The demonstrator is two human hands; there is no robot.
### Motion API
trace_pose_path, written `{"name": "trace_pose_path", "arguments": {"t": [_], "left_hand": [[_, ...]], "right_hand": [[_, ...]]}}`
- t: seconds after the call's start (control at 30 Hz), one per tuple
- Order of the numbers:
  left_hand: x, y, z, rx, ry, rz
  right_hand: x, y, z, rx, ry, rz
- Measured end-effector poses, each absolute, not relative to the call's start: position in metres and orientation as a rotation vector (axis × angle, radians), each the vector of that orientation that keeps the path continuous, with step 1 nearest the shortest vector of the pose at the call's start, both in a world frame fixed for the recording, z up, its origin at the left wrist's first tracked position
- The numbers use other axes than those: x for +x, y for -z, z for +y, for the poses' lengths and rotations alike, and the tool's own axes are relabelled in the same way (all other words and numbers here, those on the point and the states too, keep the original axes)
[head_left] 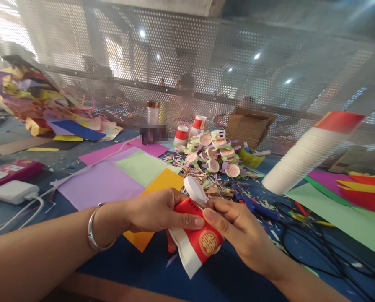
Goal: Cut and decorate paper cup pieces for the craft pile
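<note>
My left hand, with a silver bangle at the wrist, grips a squashed red-and-white paper cup with its thumb flat on the red band. A gold round emblem shows on the cup's side. My right hand pinches the cup's other edge between thumb and fingers. From the top, between both hands, a white paper disc sticks up at a tilt, seemingly the cup's base. A small red piece under the cup is mostly hidden. Beyond the hands lies a heap of cut cup bottoms with coloured paper bits.
A tall stack of paper cups leans at the right. Next to my right hand lie a blue glue gun and black cable. Purple paper and orange paper are at the left, with a power strip and a white charger.
</note>
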State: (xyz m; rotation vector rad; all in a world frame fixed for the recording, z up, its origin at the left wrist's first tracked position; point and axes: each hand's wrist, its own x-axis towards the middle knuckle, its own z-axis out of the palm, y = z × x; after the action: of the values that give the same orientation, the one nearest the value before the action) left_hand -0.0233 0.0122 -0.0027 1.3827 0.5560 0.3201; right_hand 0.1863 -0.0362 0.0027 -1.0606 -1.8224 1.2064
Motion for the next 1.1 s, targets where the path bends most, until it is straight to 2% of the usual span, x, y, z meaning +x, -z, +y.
{"name": "trace_pose_path", "arguments": {"t": [0.5, 1.1], "left_hand": [[-0.0240, 0.0034, 0.0134, 1.395, -0.358, 0.526], [-0.0270, 0.0000, 0.0136, 1.405, -0.364, 0.541]], "right_hand": [[0.1851, -0.0047, -0.0360, -1.022, -1.364, -1.729], [0.1884, -0.0005, -0.0359, -1.026, -1.312, -1.764]]}}
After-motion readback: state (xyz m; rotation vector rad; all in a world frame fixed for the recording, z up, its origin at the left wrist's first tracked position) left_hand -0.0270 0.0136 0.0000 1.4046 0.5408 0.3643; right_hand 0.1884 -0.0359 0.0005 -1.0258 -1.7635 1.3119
